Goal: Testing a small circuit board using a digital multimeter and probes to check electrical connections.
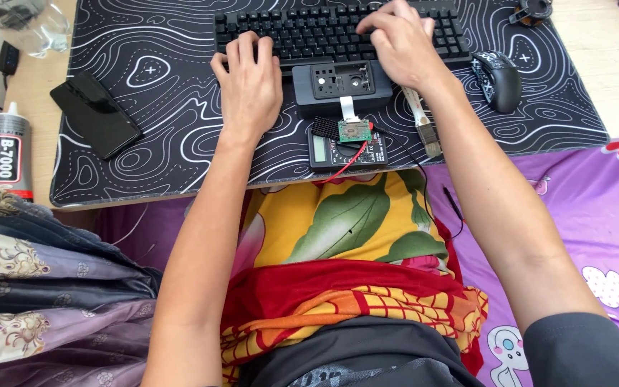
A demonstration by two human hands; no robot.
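A big black desk mat [180, 107] with white wavy lines covers the table. On it sits a black keyboard [324, 32]. The left hand [248, 82] and right hand [399, 43] both lie flat on the keys, fingers spread, gripping nothing. Just below, a dark box [342, 86] lies opened, its small green board [354, 131] pulled out; maybe unfinished.

Keyboard [338, 32] at far edge of mat [166, 93]; mouse [497, 79] right, phone [94, 113] left, meter [345, 149] nearest, apparently under a small board [354, 131].
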